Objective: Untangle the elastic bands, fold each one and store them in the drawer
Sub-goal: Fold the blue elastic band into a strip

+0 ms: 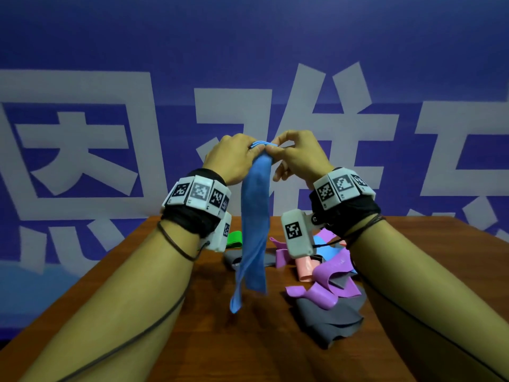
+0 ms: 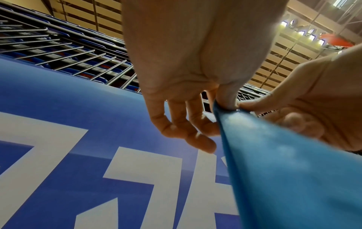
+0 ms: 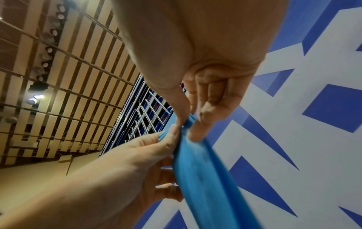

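Observation:
A long blue elastic band (image 1: 254, 230) hangs doubled from both hands, held high above the table; its lower ends dangle just over the wood. My left hand (image 1: 242, 155) pinches the band's top edge between thumb and forefinger. My right hand (image 1: 289, 153) pinches the same top edge right beside it. In the left wrist view the blue band (image 2: 284, 162) runs down from the left hand's (image 2: 225, 105) pinch. In the right wrist view the right hand (image 3: 186, 125) pinches the blue band (image 3: 205, 178) against the left hand's thumb.
A tangled heap of purple (image 1: 327, 277), pink (image 1: 304, 268) and grey (image 1: 327, 318) bands lies on the brown table (image 1: 248, 340) at the right. A green band (image 1: 234, 239) lies behind my left wrist. A blue banner wall (image 1: 248, 51) stands behind the table.

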`<action>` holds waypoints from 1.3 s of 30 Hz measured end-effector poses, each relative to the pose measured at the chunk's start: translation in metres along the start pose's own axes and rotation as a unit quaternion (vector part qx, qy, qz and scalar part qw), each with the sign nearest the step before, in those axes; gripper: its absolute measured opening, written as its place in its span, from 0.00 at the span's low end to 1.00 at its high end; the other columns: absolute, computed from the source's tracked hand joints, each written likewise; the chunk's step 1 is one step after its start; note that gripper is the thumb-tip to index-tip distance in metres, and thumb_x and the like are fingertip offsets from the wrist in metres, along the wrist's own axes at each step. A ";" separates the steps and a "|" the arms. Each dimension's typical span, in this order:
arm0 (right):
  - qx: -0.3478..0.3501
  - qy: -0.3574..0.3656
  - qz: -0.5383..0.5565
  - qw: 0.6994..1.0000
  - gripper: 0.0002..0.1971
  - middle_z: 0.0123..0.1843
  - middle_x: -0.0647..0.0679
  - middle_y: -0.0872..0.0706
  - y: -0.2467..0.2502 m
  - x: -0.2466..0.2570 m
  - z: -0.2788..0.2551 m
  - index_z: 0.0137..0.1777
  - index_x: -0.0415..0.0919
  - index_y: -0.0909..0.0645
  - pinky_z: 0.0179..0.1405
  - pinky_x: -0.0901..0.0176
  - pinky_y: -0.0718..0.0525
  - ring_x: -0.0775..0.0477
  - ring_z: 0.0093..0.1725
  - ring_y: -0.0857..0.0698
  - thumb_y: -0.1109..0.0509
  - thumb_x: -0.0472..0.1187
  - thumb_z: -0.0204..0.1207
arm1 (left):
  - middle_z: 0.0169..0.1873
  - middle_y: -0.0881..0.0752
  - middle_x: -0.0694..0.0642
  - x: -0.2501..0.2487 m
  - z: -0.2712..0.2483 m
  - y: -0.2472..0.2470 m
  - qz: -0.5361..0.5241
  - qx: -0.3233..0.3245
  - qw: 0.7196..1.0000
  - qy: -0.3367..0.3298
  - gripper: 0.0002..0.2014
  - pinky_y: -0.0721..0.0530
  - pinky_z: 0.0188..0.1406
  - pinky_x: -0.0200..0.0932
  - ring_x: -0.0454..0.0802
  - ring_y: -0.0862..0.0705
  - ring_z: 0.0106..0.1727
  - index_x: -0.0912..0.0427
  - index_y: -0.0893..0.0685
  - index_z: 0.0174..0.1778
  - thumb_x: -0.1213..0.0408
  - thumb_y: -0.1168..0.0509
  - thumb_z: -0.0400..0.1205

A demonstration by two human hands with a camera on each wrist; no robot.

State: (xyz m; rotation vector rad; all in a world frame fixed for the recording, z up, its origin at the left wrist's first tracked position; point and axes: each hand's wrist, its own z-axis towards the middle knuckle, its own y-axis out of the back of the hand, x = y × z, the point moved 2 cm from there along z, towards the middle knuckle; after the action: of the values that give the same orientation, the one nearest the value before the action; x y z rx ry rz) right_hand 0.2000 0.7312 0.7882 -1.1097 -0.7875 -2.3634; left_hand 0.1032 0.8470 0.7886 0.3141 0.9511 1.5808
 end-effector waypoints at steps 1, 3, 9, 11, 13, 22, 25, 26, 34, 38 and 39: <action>-0.009 0.006 -0.007 1.000 0.08 0.41 0.35 0.11 0.001 0.001 0.001 0.51 0.32 0.21 0.21 0.59 0.19 0.46 0.22 0.14 0.29 0.38 0.81 | 0.44 0.12 0.58 -0.001 0.000 0.001 -0.010 0.003 1.000 -0.003 0.18 0.14 0.41 0.54 0.56 0.13 0.43 0.53 0.13 0.60 0.49 0.46 0.90; -0.026 0.021 -0.032 0.999 0.08 0.41 0.38 0.11 0.002 0.002 0.003 0.50 0.31 0.19 0.23 0.59 0.19 0.47 0.23 0.14 0.28 0.38 0.80 | 0.43 0.12 0.59 -0.001 0.001 0.002 -0.025 0.002 1.000 -0.007 0.19 0.13 0.42 0.56 0.55 0.14 0.40 0.55 0.13 0.61 0.49 0.45 0.90; -0.033 0.040 -0.031 0.998 0.09 0.39 0.38 0.12 0.004 -0.001 0.005 0.50 0.31 0.16 0.24 0.59 0.19 0.46 0.25 0.16 0.26 0.38 0.79 | 0.38 0.14 0.63 0.002 0.000 0.004 -0.083 0.036 0.996 -0.024 0.18 0.28 0.28 0.38 0.48 0.23 0.30 0.60 0.13 0.55 0.53 0.45 0.90; -0.037 0.046 -0.041 0.997 0.09 0.40 0.38 0.11 0.003 -0.001 0.006 0.50 0.31 0.17 0.26 0.60 0.18 0.48 0.26 0.15 0.26 0.38 0.79 | 0.40 0.12 0.61 0.003 -0.002 0.003 -0.120 0.040 0.992 -0.025 0.18 0.25 0.31 0.37 0.47 0.20 0.32 0.60 0.13 0.56 0.52 0.44 0.90; -0.046 0.050 -0.049 0.996 0.08 0.39 0.41 0.12 0.003 -0.002 0.008 0.49 0.31 0.16 0.27 0.64 0.20 0.52 0.28 0.16 0.26 0.38 0.78 | 0.38 0.13 0.55 0.005 -0.002 0.000 -0.159 0.042 0.986 -0.025 0.17 0.21 0.35 0.39 0.47 0.18 0.35 0.58 0.14 0.56 0.51 0.43 0.90; -0.055 0.045 -0.035 0.997 0.06 0.43 0.38 0.10 0.002 -0.002 0.015 0.46 0.33 0.14 0.53 0.47 0.12 0.37 0.49 0.11 0.24 0.37 0.76 | 0.51 0.15 0.77 0.006 -0.004 -0.016 -0.310 0.077 0.948 0.019 0.42 0.14 0.54 0.66 0.65 0.13 0.47 0.63 0.16 0.63 0.26 0.43 0.75; -0.060 0.045 -0.003 0.997 0.05 0.38 0.38 0.12 0.002 -0.003 0.015 0.43 0.33 0.14 0.43 0.58 0.12 0.46 0.38 0.13 0.24 0.36 0.76 | 0.47 0.11 0.72 0.002 -0.007 -0.019 -0.360 0.083 0.929 -0.003 0.29 0.13 0.58 0.64 0.65 0.09 0.49 0.56 0.16 0.64 0.35 0.45 0.84; -0.058 0.043 0.007 0.997 0.05 0.37 0.38 0.14 0.002 -0.004 0.014 0.42 0.33 0.15 0.39 0.63 0.15 0.51 0.34 0.15 0.25 0.35 0.76 | 0.45 0.09 0.68 -0.001 -0.008 -0.018 -0.371 0.084 0.925 -0.012 0.24 0.12 0.57 0.60 0.62 0.08 0.48 0.57 0.17 0.64 0.43 0.47 0.88; 0.029 -0.028 0.158 0.987 0.27 0.56 0.31 0.13 -0.020 -0.039 0.002 0.66 0.29 0.24 0.55 0.47 0.13 0.37 0.54 0.12 0.41 0.56 0.86 | 0.49 0.09 0.61 -0.002 0.000 -0.031 -0.406 0.016 0.913 -0.008 0.22 0.14 0.61 0.63 0.57 0.09 0.53 0.61 0.14 0.62 0.48 0.45 0.89; 0.113 -0.031 0.196 0.973 0.13 0.63 0.33 0.13 -0.038 -0.064 -0.005 0.66 0.42 0.21 0.67 0.43 0.17 0.36 0.63 0.13 0.38 0.46 0.86 | 0.43 0.09 0.57 0.000 0.003 -0.043 -0.394 -0.008 0.919 0.000 0.20 0.11 0.56 0.60 0.54 0.09 0.47 0.58 0.12 0.48 0.52 0.45 0.91; 0.111 -0.028 0.217 0.970 0.11 0.62 0.36 0.13 -0.040 -0.070 -0.004 0.65 0.45 0.22 0.68 0.44 0.17 0.40 0.63 0.13 0.35 0.41 0.85 | 0.42 0.09 0.57 0.001 0.003 -0.047 -0.394 -0.005 0.919 0.001 0.20 0.11 0.56 0.58 0.53 0.09 0.47 0.59 0.12 0.47 0.53 0.45 0.91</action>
State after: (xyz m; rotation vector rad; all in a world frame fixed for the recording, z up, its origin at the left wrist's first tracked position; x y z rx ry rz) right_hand 0.2167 0.7677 0.7187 -1.1229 -0.7208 -1.8435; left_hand 0.1374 0.8468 0.7566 -0.0869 0.9106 0.8392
